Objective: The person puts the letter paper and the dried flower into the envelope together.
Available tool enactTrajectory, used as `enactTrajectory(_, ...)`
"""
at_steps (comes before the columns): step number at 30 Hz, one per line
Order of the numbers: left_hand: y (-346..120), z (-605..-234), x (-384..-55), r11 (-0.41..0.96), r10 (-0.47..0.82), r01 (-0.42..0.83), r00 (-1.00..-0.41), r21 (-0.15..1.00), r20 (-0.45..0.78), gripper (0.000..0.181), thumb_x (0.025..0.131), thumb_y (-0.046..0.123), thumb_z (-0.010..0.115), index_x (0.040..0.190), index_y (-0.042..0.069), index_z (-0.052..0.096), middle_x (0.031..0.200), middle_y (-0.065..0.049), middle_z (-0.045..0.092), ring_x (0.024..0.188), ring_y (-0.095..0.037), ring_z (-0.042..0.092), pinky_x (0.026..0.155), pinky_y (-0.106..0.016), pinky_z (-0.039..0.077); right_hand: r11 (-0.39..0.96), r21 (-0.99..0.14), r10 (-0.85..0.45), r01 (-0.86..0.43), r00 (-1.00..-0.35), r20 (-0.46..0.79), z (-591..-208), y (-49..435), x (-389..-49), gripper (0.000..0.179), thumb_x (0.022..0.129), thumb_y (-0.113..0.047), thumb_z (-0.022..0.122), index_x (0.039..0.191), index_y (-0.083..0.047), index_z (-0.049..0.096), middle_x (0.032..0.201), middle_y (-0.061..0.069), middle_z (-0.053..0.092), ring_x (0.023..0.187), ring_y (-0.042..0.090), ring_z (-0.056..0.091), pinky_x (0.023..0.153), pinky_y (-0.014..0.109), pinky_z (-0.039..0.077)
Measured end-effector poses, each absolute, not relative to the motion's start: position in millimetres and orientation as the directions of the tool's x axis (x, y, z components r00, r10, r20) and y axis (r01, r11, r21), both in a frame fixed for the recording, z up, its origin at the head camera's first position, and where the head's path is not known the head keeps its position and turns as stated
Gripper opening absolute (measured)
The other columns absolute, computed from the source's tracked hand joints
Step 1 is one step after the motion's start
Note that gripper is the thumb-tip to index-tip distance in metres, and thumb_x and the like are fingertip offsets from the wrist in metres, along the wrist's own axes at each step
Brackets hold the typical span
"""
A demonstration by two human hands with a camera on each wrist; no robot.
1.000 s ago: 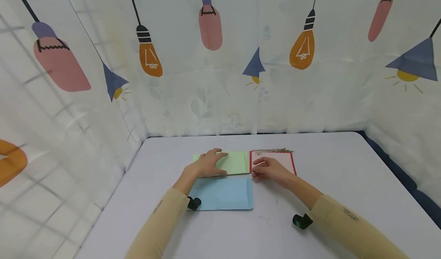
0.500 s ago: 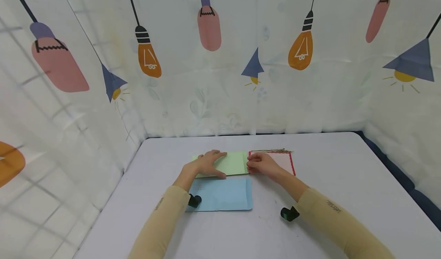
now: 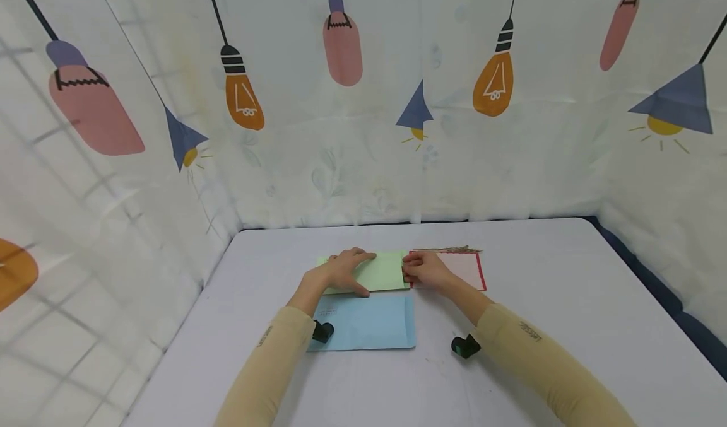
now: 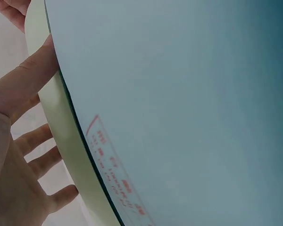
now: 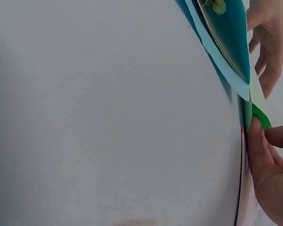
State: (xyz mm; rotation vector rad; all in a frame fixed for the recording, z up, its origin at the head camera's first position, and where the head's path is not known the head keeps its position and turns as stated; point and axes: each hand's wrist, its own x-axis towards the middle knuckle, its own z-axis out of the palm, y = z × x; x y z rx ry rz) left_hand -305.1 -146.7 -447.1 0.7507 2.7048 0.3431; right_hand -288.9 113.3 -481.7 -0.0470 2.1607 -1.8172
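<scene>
A pale green envelope [image 3: 387,272] lies crosswise near the middle of the table. Spread across its left part is my left hand [image 3: 342,272], thumb at the near edge. My right hand [image 3: 429,270] pinches the green envelope's right end; the right wrist view shows a brighter green flap [image 5: 261,116] between thumb and index finger. Directly in front lies a light blue envelope [image 3: 369,326], with red print [image 4: 115,169] on it in the left wrist view. Partly under my right hand, a pinkish envelope with a red border [image 3: 467,270] adjoins the green one.
Thin dried stems [image 3: 454,249] lie along the far edge of the red-bordered envelope. The blue envelope's end [image 5: 228,52] gapes in the right wrist view, with a yellow-green dried bit [image 5: 218,5] at it. White table [image 3: 556,301] extends around, with a patterned curtain [image 3: 369,162] behind.
My right hand has moved left from over the red-bordered envelope to the green envelope's right end and taken hold there. The left hand has stayed in place.
</scene>
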Motion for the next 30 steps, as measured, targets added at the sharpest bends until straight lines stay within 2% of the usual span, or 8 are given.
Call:
enactTrajectory(6, -146, -447, -305, 0.824, 0.546, 0.471, -0.808, 0.314, -0.221, 0.093, 0.082, 0.050, 0.085, 0.160, 0.024, 0.040, 0.158, -0.010, 0.038, 0.143, -0.031, 0.036, 0.111, -0.060, 0.030, 0.297, -0.948, -0.239, 0.118, -0.952, -0.193, -484, 114, -291, 0.033, 0.098, -0.005, 0.068, 0.128, 0.006, 0.063, 0.112, 0.015, 0.067, 0.101, 0.022, 0.066, 0.082, 0.031, 0.057)
enactTrajectory(12, -146, -446, -307, 0.818, 0.558, 0.489, -0.803, 0.303, -0.211, 0.095, 0.081, 0.051, 0.085, 0.160, 0.025, 0.039, 0.157, -0.011, 0.038, 0.143, -0.032, 0.036, 0.111, -0.060, 0.030, 0.359, -0.931, -0.255, 0.067, -0.952, -0.167, -484, 117, -293, 0.038, 0.095, -0.013, 0.073, 0.130, -0.001, 0.064, 0.114, 0.013, 0.065, 0.103, 0.024, 0.061, 0.077, 0.031, 0.055)
enactTrajectory(21, -150, -449, -310, 0.828, 0.546, 0.479, -0.807, 0.291, -0.225, 0.097, 0.081, 0.047, 0.087, 0.161, 0.027, 0.037, 0.154, -0.009, 0.039, 0.139, -0.030, 0.038, 0.110, -0.057, 0.033, 0.358, -0.931, -0.278, 0.067, -0.944, -0.175, -482, 119, -293, 0.043, 0.096, -0.019, 0.072, 0.137, -0.008, 0.063, 0.120, 0.014, 0.063, 0.106, 0.025, 0.061, 0.080, 0.031, 0.056)
enactTrajectory(24, -150, -450, -310, 0.823, 0.551, 0.481, -0.804, 0.303, -0.221, 0.096, 0.080, 0.047, 0.088, 0.160, 0.028, 0.037, 0.153, -0.009, 0.040, 0.138, -0.030, 0.039, 0.109, -0.057, 0.034, 0.351, -0.933, -0.288, 0.078, -0.939, -0.187, -480, 123, -290, 0.041, 0.096, -0.018, 0.073, 0.134, -0.006, 0.064, 0.121, 0.015, 0.063, 0.105, 0.024, 0.063, 0.082, 0.032, 0.057)
enactTrajectory(30, -148, -451, -308, 0.813, 0.559, 0.482, -0.804, 0.327, -0.204, 0.095, 0.079, 0.043, 0.089, 0.159, 0.026, 0.040, 0.153, -0.011, 0.041, 0.138, -0.032, 0.039, 0.109, -0.059, 0.033, 0.254, -0.955, -0.306, 0.151, -0.925, -0.227, -474, 143, -285, 0.035, 0.099, -0.014, 0.070, 0.130, 0.000, 0.063, 0.116, 0.015, 0.067, 0.096, 0.025, 0.070, 0.085, 0.035, 0.058)
